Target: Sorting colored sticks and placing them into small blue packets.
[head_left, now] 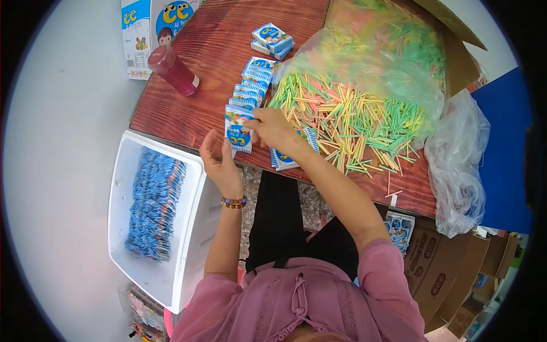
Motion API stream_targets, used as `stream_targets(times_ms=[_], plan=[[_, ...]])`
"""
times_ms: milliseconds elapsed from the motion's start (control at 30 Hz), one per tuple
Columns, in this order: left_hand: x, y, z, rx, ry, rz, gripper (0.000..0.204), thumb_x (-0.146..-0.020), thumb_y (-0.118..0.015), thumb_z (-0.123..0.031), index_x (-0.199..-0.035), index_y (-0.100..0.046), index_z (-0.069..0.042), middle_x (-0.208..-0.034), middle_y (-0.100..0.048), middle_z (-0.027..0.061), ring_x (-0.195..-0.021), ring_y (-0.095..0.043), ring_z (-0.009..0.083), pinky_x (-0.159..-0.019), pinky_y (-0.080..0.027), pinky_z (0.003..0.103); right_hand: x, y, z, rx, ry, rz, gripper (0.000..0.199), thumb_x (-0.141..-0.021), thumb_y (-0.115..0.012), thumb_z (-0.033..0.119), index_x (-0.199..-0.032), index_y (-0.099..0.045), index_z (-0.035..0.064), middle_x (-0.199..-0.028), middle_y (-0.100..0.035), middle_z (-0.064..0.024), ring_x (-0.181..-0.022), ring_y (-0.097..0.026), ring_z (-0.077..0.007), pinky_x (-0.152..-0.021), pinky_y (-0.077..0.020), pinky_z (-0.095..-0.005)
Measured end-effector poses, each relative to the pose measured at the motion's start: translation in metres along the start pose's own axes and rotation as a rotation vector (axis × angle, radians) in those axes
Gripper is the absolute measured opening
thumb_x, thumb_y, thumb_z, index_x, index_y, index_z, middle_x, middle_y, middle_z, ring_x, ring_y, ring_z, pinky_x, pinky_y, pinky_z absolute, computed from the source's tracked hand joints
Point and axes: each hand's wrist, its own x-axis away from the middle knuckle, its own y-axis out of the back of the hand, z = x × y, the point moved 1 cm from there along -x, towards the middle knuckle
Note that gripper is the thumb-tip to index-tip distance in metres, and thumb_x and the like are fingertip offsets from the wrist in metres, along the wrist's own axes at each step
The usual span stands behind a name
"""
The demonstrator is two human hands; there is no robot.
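A reddish wooden table [211,51] carries blue-white packets [250,91], coloured sticks [347,122] at three o'clock, a red bottle [174,71] at ten.

1. Two hands: left hand [219,162], right hand [273,128].
2. One red bottle [174,70] at eleven o'clock on the bench [188,108].
3. One white bin [194,228] at eight o'clock.
4. One open cardboard box [461,57] at one o'clock.
5. Coloured sticks [347,122]: too many to count.
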Motion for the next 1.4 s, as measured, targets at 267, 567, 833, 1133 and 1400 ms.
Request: stream_targets(times_ms=[267, 567, 833, 1133, 1400], plan=[[0.006, 0.008, 0.014, -0.679, -0.409, 0.176, 0.032, -0.08, -0.072, -0.016, -0.111, -0.063, -0.009, -0.112, -0.059, 0.006, -0.112, -0.048, 0.0272, -0.098, -0.027, 0.041, 0.013, 0.035, 0.002, 0.529, 0.187, -0.187, 0.021, -0.083, -0.064, 0.022, -0.094, -0.064, 0.0043, -0.085, -0.066, -0.0122, -0.081, -0.065, -0.0297, -0.071, -0.0497, -0.0405], [0.029, -0.036, -0.007, -0.862, -0.357, 0.525, 0.042, -0.069, -0.079, -0.021, -0.104, -0.059, -0.011, -0.094, -0.057, 0.0047, -0.101, -0.047, 0.0268, -0.087, -0.028, 0.042, 0.062, 0.08, -0.031, 0.925, 0.223, -0.157, 0.029, -0.072, -0.073, 0.025, -0.095, -0.063, 0.0099, -0.096, -0.061, -0.0073, -0.091, -0.061, -0.0257, -0.071, -0.048, -0.0413], [0.031, -0.038, 0.003, -0.756, -0.301, 0.462, 0.019, -0.078, -0.074, -0.02, -0.085, -0.059, -0.009, -0.081, -0.058, 0.002, -0.088, -0.051, 0.0195, -0.085, -0.027, 0.038, 0.06, 0.087, -0.046, 0.697, 0.408, -0.327, 0.015, -0.074, -0.072, 0.018, -0.082, -0.062, 0.0087, -0.077, -0.06, -0.0055, -0.076, -0.061, -0.0263, -0.065, -0.0476, -0.0368], [0.029, -0.038, 0.0, -0.66, -0.339, 0.411, 0.01, -0.089, -0.062, -0.016, -0.088, -0.059, -0.007, -0.085, -0.059, 0.0052, -0.084, -0.053, 0.0207, -0.085, -0.029, 0.036, 0.061, 0.086, -0.032, 0.367, 0.37, -0.343, 0.012, -0.081, -0.069, 0.017, -0.086, -0.067, 0.0065, -0.082, -0.065, -0.0059, -0.075, -0.063, -0.0234, -0.064, -0.0491, -0.0329], [0.024, -0.042, -0.005, -0.519, -0.256, 0.426, 0.01, -0.089, -0.063, -0.011, -0.097, -0.061, -0.005, -0.089, -0.062, 0.0039, -0.089, -0.056, 0.0173, -0.085, -0.037, 0.034, 0.056, 0.102, -0.034, 0.355, 0.58, -0.341, 0.013, -0.085, -0.066, 0.014, -0.091, -0.068, 0.0024, -0.08, -0.065, -0.0061, -0.073, -0.061, -0.0158, -0.066, -0.0461, -0.0283]])
